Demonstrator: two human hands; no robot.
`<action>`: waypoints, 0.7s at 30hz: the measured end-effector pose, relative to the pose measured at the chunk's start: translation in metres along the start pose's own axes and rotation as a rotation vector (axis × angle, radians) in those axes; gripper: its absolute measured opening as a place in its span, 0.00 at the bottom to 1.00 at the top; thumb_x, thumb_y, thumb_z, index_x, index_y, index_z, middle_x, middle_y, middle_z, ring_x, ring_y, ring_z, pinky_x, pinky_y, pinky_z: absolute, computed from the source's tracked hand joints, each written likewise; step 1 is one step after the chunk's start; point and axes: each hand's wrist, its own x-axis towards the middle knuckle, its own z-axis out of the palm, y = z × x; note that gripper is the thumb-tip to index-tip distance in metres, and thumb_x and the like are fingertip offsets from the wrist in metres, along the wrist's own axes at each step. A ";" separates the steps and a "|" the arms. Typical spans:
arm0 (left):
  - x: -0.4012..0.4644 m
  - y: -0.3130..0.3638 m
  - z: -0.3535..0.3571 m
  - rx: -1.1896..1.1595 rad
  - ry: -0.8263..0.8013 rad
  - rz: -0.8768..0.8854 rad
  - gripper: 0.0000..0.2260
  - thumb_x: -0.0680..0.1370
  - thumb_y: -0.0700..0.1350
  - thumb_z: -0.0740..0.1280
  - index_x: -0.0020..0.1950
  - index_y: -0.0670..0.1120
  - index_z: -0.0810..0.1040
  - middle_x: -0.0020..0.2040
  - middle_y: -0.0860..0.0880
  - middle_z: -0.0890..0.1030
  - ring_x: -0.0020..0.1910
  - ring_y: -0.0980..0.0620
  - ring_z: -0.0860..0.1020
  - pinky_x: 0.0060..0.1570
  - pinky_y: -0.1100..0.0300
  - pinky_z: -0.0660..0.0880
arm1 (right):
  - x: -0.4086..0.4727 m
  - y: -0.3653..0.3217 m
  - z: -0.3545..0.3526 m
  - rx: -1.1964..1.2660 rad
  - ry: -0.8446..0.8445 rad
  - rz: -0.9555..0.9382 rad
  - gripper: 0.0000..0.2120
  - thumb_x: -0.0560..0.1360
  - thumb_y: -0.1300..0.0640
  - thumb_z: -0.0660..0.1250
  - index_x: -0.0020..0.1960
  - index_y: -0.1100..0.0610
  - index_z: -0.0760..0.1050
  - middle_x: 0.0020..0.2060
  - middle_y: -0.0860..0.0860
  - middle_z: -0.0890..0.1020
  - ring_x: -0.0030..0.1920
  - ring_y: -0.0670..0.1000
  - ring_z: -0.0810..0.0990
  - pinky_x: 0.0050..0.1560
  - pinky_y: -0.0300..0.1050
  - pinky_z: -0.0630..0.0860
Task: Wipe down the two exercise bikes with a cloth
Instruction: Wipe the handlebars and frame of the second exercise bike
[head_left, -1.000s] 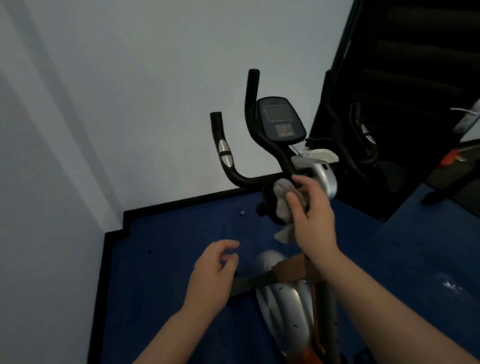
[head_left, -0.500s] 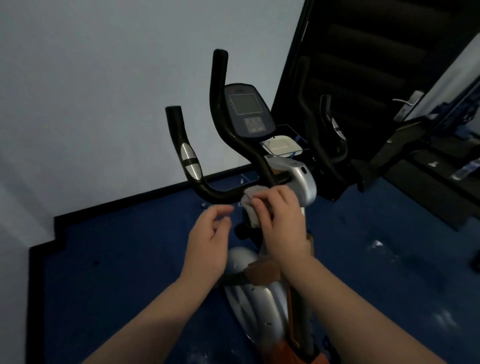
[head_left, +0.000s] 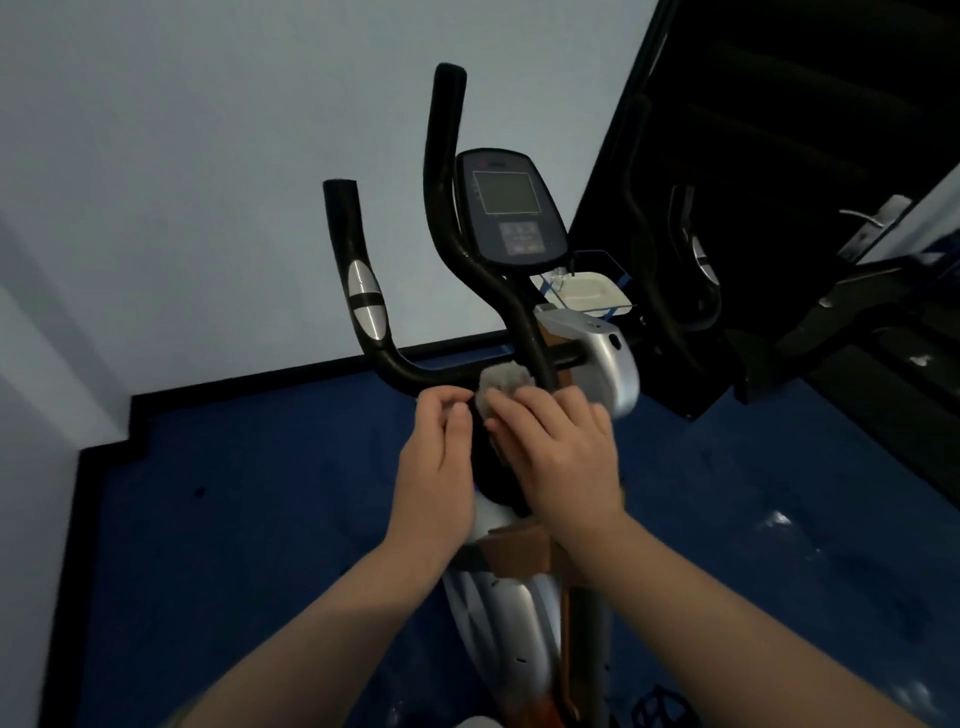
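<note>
Blue floor (head_left: 260, 519); right hand (head_left: 563, 447) gripping half-hidden cloth (head_left: 501, 382), left hand (head_left: 436, 467) seemingly loose.

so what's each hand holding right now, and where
The right hand holds the grey cloth by its lower part, against the handlebar. The left hand holds nothing clearly.

Both arms reach forward; left grip (head_left: 439, 457) and right grip (head_left: 563, 452) curled, side by side
</note>
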 end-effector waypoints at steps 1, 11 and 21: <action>0.000 -0.001 -0.001 0.013 -0.005 0.017 0.08 0.82 0.51 0.55 0.52 0.57 0.73 0.44 0.55 0.80 0.41 0.56 0.79 0.41 0.59 0.78 | -0.011 0.005 -0.004 0.015 -0.011 -0.031 0.09 0.77 0.54 0.67 0.53 0.55 0.82 0.45 0.50 0.83 0.38 0.54 0.77 0.35 0.48 0.68; 0.000 -0.001 0.002 0.006 0.037 0.028 0.08 0.82 0.45 0.57 0.51 0.54 0.74 0.42 0.52 0.79 0.36 0.58 0.76 0.34 0.65 0.73 | 0.015 0.015 -0.004 0.155 -0.050 0.032 0.08 0.76 0.53 0.68 0.53 0.53 0.82 0.46 0.51 0.82 0.41 0.54 0.74 0.37 0.49 0.70; -0.001 -0.004 0.009 0.010 0.111 0.016 0.09 0.81 0.47 0.57 0.49 0.55 0.76 0.42 0.54 0.79 0.37 0.62 0.76 0.34 0.69 0.72 | 0.049 0.018 -0.003 0.383 -0.328 0.263 0.10 0.76 0.47 0.64 0.52 0.50 0.79 0.48 0.47 0.77 0.50 0.48 0.72 0.49 0.45 0.72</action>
